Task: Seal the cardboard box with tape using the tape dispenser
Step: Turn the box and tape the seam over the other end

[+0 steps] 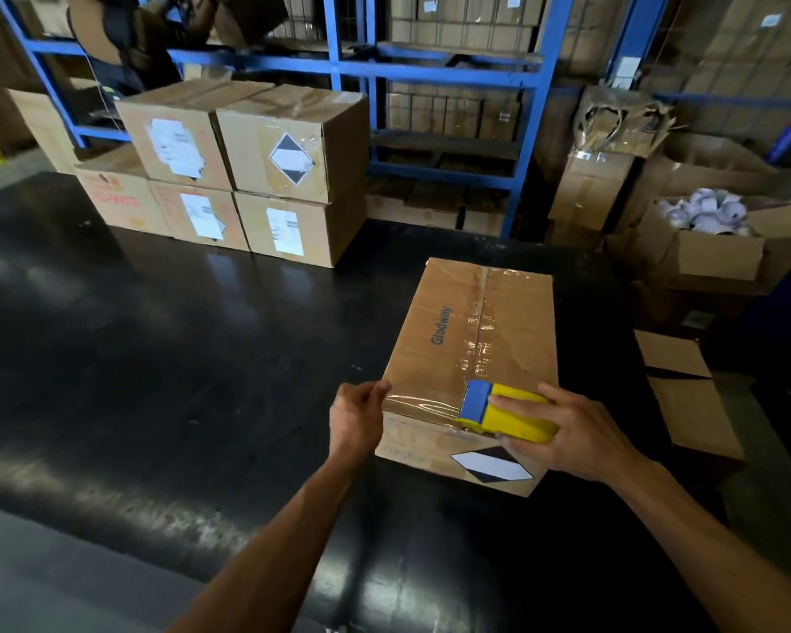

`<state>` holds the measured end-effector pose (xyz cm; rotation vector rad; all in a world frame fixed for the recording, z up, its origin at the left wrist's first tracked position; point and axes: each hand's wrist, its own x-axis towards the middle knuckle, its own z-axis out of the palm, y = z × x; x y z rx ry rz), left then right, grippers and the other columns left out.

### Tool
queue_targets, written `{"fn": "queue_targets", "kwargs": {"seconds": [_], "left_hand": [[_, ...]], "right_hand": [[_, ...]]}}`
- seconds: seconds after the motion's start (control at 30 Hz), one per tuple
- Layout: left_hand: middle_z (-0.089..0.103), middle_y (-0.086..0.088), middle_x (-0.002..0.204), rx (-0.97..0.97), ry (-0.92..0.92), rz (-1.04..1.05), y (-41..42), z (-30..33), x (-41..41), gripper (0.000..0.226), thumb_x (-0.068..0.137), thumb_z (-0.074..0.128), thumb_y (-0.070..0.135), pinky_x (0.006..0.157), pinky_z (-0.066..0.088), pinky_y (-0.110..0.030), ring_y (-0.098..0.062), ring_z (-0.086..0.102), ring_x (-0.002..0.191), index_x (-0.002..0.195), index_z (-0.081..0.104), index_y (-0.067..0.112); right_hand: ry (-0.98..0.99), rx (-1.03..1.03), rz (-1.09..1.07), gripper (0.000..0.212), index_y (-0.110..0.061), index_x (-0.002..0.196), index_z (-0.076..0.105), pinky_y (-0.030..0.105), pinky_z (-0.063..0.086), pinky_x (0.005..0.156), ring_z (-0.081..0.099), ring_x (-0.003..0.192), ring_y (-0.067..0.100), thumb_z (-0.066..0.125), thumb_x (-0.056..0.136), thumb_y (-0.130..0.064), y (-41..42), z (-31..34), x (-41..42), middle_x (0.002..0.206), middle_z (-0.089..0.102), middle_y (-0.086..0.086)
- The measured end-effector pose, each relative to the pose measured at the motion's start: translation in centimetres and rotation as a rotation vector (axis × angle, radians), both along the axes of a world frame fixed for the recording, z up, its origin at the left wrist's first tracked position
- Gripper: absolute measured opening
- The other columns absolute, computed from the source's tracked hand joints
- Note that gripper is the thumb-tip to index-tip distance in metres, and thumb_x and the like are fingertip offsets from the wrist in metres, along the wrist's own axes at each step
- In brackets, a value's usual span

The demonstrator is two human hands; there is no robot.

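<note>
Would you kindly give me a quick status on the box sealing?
Right hand grips tape dispenser at box's near top edge. Left hand pinches tape at cardboard box near-left corner. Centre seam taped. Nothing in the way.

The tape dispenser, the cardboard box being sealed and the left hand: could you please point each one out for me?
tape dispenser (505, 411), head view, on its yellow body.
cardboard box (434, 358), head view, on the bare top flap.
left hand (356, 415), head view, on the back of the hand.
</note>
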<state>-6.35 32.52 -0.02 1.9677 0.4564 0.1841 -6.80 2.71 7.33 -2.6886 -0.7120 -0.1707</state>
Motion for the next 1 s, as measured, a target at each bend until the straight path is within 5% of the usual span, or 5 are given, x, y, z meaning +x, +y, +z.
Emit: {"fn": "queue_targets", "kwargs": {"seconds": [0.43,0.63,0.77,0.87,1.0], "left_hand": [[0.053,0.003,0.08,0.156,-0.197,0.027,0.3,-4.3,0.0,0.021,0.096,0.064,0.02,0.064,0.037,-0.001,0.001,0.055,0.068,0.112,0.076,0.015],[0.058,-0.004,0.08,0.053,-0.238,0.028,0.3,-5.6,0.6,0.028,0.094,0.067,0.021,0.066,0.045,-0.012,-0.01,0.06,0.069,0.121,0.071,0.013],[0.055,-0.004,0.084,0.393,-0.199,-0.022,2.5,-6.9,0.9,0.047,0.091,0.066,0.044,0.06,0.05,-0.037,-0.022,0.058,0.074,0.131,0.063,0.021],[0.056,-0.007,0.089,0.718,-0.462,-0.165,5.1,-7.4,0.9,0.051,0.093,0.056,0.046,0.06,0.048,-0.039,-0.025,0.055,0.073,0.133,0.062,0.016],[0.061,-0.012,0.132,0.976,-0.714,-0.46,6.5,-6.6,1.8,0.039,0.098,0.057,0.034,0.088,0.048,-0.046,-0.031,0.059,0.111,0.133,0.062,0.018]], "right_hand": [[0.046,-0.176,-0.02,0.049,-0.047,0.107,0.07,0.021,0.04,0.044,0.057,0.049,0.02,0.057,0.062,-0.063,4.5,-1.3,-1.2,0.072,0.051,-0.004],[0.099,-0.258,-0.031,0.053,-0.049,0.108,0.069,0.025,0.046,0.044,0.059,0.051,0.021,0.067,0.057,-0.057,4.7,-1.8,-0.6,0.075,0.053,-0.004],[0.096,-0.305,-0.034,0.058,-0.051,0.11,0.066,0.025,0.046,0.045,0.06,0.052,0.02,0.076,0.053,-0.055,4.8,-2.0,-0.1,0.076,0.054,-0.005],[0.121,-0.355,-0.061,0.061,-0.055,0.113,0.063,0.026,0.048,0.048,0.062,0.057,0.02,0.077,0.054,-0.056,4.8,-2.2,0.2,0.079,0.055,-0.006],[0.154,-0.425,-0.066,0.057,-0.061,0.126,0.049,0.03,0.049,0.066,0.064,0.081,0.02,0.063,0.071,-0.061,5.2,-1.7,0.3,0.091,0.051,-0.006]]}}
